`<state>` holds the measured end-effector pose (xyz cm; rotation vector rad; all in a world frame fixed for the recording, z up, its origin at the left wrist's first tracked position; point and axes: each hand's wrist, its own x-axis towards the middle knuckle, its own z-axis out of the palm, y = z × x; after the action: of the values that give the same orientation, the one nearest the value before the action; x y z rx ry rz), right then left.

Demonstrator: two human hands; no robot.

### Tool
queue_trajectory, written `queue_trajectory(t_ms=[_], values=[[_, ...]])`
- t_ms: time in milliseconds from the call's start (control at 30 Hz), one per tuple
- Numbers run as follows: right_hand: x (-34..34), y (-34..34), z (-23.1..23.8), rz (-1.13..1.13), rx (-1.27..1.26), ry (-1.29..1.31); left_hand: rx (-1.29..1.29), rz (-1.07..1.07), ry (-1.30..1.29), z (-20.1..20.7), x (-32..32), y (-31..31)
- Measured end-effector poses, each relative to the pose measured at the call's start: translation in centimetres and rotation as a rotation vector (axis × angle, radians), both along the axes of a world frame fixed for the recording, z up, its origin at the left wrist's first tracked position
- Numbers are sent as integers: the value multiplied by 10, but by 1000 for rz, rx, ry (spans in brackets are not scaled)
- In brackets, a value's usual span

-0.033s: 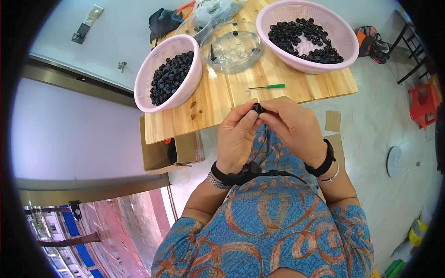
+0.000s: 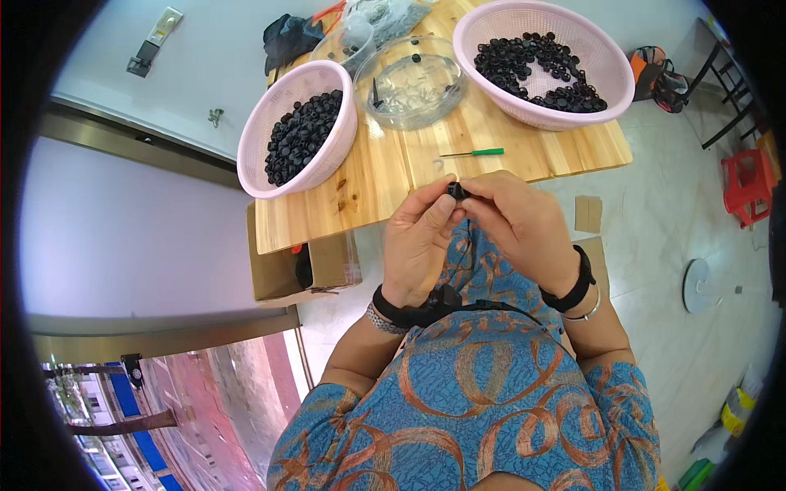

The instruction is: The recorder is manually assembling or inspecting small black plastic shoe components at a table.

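Between both hands, just in front of the table's near edge, is a small black round part (image 2: 457,191). The thumb and fingertips of my left hand (image 2: 419,237) pinch it from one side. My right hand (image 2: 520,225) grips it from the other, and the fingers hide much of it. Beyond the hands, a screwdriver with a green handle (image 2: 488,151) lies on the wooden table (image 2: 385,184). A pink basket (image 2: 347,123) at the left is full of small black parts. In the larger pink basket (image 2: 624,69) at the right, more black parts lie around a bare patch.
A clear round tub (image 2: 409,123) with a few black pieces stands between the baskets, with plastic bags (image 2: 385,16) behind it. Under the table's left corner is a cardboard box (image 2: 340,262). A red stool (image 2: 747,188) stands on the floor at the right.
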<state>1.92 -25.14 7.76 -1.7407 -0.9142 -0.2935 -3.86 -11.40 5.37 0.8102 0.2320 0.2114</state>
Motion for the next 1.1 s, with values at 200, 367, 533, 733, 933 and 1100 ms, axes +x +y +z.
queue_trajectory(t_ms=[200, 367, 533, 733, 933, 1100], values=[[3, -4, 6, 22, -63, 25, 29, -52, -76, 0, -1, 2], [4, -8, 13, 54, -120, 1, 379, 3, -97, 5, -2, 2], [15, -11, 4, 268, 13, 328, 277, -85, -65, 3, -5, 6], [32, -20, 8, 419, -84, 559, 210, -192, -3, 7, -8, 8], [38, -24, 4, 556, -185, 448, 220, -250, -40, 6, -9, 5], [41, -23, -7, 518, -194, 146, 194, -271, -39, 4, -10, 6]])
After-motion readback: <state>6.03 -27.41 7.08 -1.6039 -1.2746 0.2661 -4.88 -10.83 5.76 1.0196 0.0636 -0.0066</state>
